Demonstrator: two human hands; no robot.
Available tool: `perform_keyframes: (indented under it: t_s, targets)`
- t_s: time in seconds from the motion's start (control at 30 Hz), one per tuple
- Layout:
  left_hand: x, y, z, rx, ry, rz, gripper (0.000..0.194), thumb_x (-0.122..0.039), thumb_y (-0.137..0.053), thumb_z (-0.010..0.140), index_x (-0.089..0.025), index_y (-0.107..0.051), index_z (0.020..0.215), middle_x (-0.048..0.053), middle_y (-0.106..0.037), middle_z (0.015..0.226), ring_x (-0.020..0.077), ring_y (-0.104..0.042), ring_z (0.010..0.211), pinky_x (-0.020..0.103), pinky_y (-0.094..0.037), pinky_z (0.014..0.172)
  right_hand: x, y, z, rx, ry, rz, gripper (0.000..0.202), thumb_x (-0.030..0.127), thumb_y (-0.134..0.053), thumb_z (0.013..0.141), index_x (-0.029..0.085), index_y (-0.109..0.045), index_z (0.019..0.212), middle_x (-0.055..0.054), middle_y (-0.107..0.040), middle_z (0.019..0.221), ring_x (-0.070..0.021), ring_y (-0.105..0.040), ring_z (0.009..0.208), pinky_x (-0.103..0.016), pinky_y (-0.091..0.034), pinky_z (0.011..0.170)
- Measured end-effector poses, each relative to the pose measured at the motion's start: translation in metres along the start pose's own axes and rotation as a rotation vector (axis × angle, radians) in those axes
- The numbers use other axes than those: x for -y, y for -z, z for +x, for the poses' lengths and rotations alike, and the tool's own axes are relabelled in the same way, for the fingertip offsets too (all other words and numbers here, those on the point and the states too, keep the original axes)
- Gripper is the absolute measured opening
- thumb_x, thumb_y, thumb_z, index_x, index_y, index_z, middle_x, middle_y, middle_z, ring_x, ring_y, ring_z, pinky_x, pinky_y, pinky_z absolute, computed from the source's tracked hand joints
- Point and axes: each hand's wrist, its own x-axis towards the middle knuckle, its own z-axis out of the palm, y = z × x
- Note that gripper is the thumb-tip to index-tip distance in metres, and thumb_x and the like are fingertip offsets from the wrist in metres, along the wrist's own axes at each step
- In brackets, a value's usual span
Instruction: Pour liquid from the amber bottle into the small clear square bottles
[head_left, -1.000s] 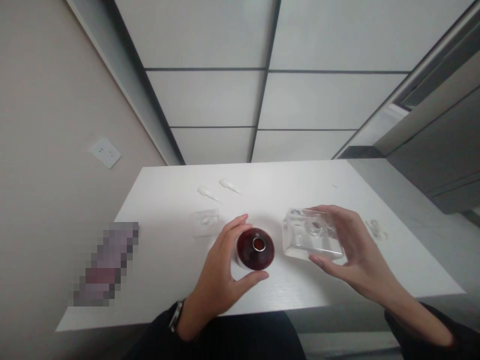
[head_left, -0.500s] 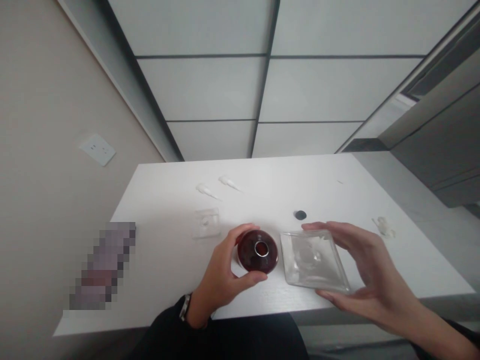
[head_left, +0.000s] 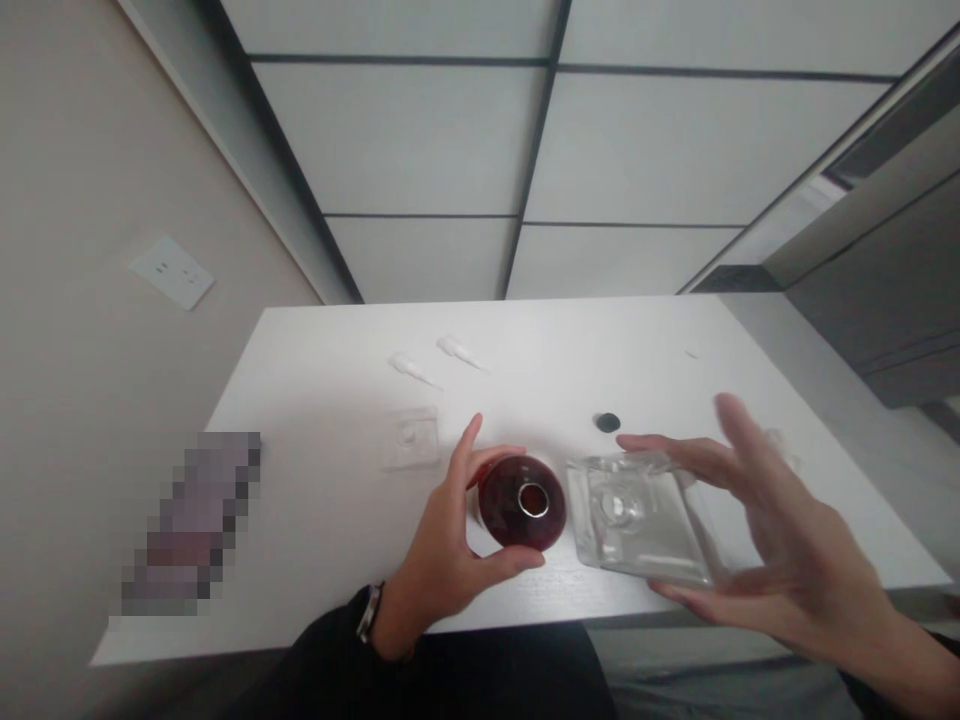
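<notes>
My left hand [head_left: 450, 545] is curled round a dark red, rounded glassy vessel [head_left: 510, 525] with a silver-rimmed round opening on top. Its thumb is on the near side, and one finger is raised off the vessel. To the right, my right hand [head_left: 795, 540] grips a clear, square, box-like piece [head_left: 664, 525] with a round feature in its face. Thumb and fingers hold its near and far edges while one finger is lifted and blurred. The two held things are side by side with a narrow gap. Just beyond the clear piece lies a small black disc [head_left: 608, 423].
On the white table [head_left: 322, 540] lie two translucent tapered nozzles [head_left: 414, 370] and a flat clear square piece [head_left: 424, 452]. A pixelated oblong [head_left: 191, 520] is at the left edge. A small pale item [head_left: 784, 447] is partly hidden behind my right hand. White panels [head_left: 420, 130] stand behind.
The clear piece has shifted slightly right and tilted in my right hand, whose one finger has lifted. One finger of my left hand has risen off the red vessel. The camera view has shifted slightly.
</notes>
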Motion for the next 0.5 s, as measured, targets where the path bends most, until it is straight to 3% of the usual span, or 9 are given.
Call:
perform_keyframes:
  t_s: [0.07, 0.1, 0.17, 0.23, 0.3, 0.5]
  targets:
    - [-0.001, 0.0, 0.0, 0.001, 0.005, 0.003, 0.116, -0.058, -0.087, 0.087, -0.036, -0.012, 0.173, 0.012, -0.067, 0.15, 0.0311, -0.068, 0.135, 0.048, -0.054, 0.117, 0.001, -0.001, -0.001, 0.005, -0.016, 0.068, 0.125, 0.04, -0.08, 0.091, 0.04, 0.014, 0.174, -0.008, -0.078, 0.137, -0.0341, -0.078, 0.121, -0.052, -0.07, 0.095]
    - [-0.001, 0.001, 0.0, 0.004, 0.01, 0.006, 0.116, -0.058, -0.087, 0.087, -0.036, -0.012, 0.173, 0.011, -0.067, 0.149, 0.0308, -0.068, 0.135, 0.048, -0.054, 0.116, 0.0, -0.002, -0.001, 0.007, -0.008, 0.094, 0.127, 0.038, -0.081, 0.091, 0.041, 0.016, 0.173, -0.007, -0.077, 0.138, -0.0337, -0.078, 0.121, -0.052, -0.069, 0.096]
    - [-0.002, 0.001, 0.0, 0.006, 0.01, 0.021, 0.108, -0.059, -0.087, 0.087, -0.036, -0.022, 0.169, 0.011, -0.066, 0.15, 0.0308, -0.067, 0.136, 0.047, -0.054, 0.116, -0.001, -0.002, 0.0, 0.005, 0.019, 0.103, 0.122, 0.041, -0.084, 0.088, 0.045, 0.002, 0.175, -0.006, -0.077, 0.139, -0.0339, -0.078, 0.122, -0.052, -0.069, 0.097]
    - [-0.002, 0.001, 0.001, -0.01, -0.013, 0.024, 0.091, -0.06, -0.088, 0.085, -0.034, -0.04, 0.158, 0.01, -0.065, 0.149, 0.0308, -0.067, 0.136, 0.046, -0.054, 0.115, -0.001, 0.0, 0.003, 0.001, 0.054, 0.062, 0.106, 0.046, -0.087, 0.085, 0.043, -0.027, 0.172, -0.007, -0.078, 0.137, -0.0348, -0.078, 0.12, -0.049, -0.07, 0.096]
    - [-0.001, 0.0, 0.001, -0.032, -0.039, -0.006, 0.077, -0.059, -0.09, 0.084, -0.032, -0.05, 0.144, 0.009, -0.066, 0.146, 0.0302, -0.067, 0.137, 0.045, -0.053, 0.115, -0.001, 0.003, 0.007, 0.02, 0.073, 0.006, 0.089, 0.045, -0.088, 0.083, 0.039, -0.047, 0.161, -0.007, -0.079, 0.136, -0.0339, -0.079, 0.117, -0.045, -0.071, 0.093]
    - [0.001, -0.002, 0.0, -0.04, -0.025, -0.081, 0.074, -0.053, -0.093, 0.083, -0.031, -0.049, 0.139, 0.009, -0.066, 0.146, 0.028, -0.066, 0.137, 0.043, -0.053, 0.115, 0.004, 0.009, 0.017, 0.082, 0.122, -0.076, 0.076, 0.038, -0.086, 0.084, 0.034, -0.054, 0.153, -0.006, -0.077, 0.14, -0.031, -0.079, 0.119, -0.04, -0.071, 0.095]
